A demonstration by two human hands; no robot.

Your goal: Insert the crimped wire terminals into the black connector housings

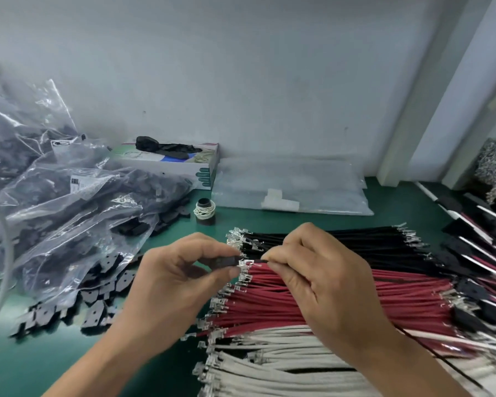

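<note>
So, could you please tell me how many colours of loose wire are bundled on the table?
3: black wires farthest away, red wires in the middle, white wires nearest. The hands cover parts of all three bundles, so more may be hidden.

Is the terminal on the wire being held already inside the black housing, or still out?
Still out. The terminal shows bare between the black housing pinched by the left hand and the right hand pinching the wire.

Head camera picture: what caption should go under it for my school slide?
Left hand holds a black connector housing while right hand feeds in a black wire.
</note>
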